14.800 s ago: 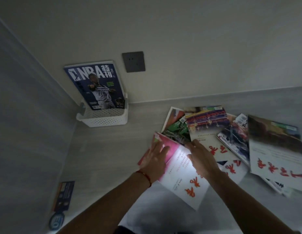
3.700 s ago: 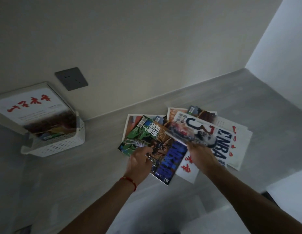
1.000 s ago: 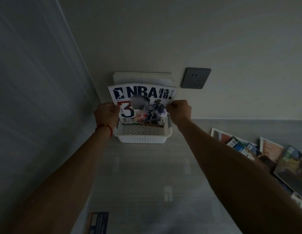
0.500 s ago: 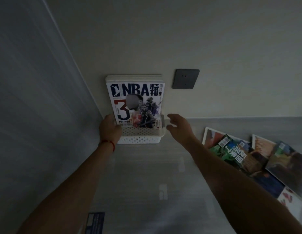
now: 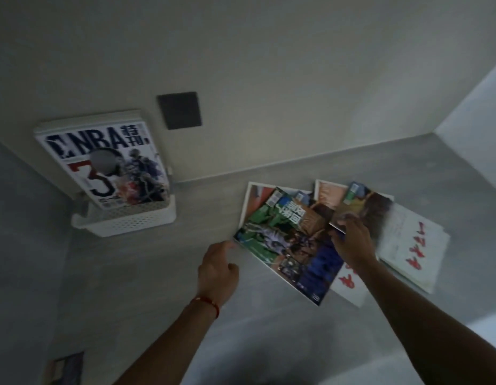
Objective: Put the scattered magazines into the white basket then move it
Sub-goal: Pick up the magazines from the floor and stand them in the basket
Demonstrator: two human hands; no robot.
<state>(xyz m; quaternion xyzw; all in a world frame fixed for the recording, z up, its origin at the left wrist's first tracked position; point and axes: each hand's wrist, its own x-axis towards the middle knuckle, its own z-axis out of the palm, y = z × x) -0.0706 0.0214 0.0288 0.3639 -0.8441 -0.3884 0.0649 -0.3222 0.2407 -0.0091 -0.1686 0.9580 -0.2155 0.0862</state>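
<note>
Change: both hands gone from the white basket [image 5: 124, 223] since half a second ago, now over at the scattered pile; NBA magazine [image 5: 108, 159] left standing in the basket.
White basket: on the grey counter [image 5: 146, 279], against the wall, in the left corner.
NBA magazine: upright at the front of the basket's stack, cover facing out.
Wall socket [image 5: 179, 110]: on the wall just right of the basket, above it.
Scattered magazines: well right of the basket on the counter, overlapping; green-covered magazine [image 5: 271, 232] on top nearest the basket, white magazine with red characters [image 5: 413, 245] farthest from it.
Left hand [image 5: 217, 269]: between basket and pile, fingers loosely curled, holding nothing, fingertips at the green cover's near corner.
Right hand [image 5: 352, 240]: on the pile, fingers pinching the lower edge of a brown-and-yellow magazine [image 5: 366, 207].
Dark card [image 5: 65, 368]: counter edge, well below the basket.
</note>
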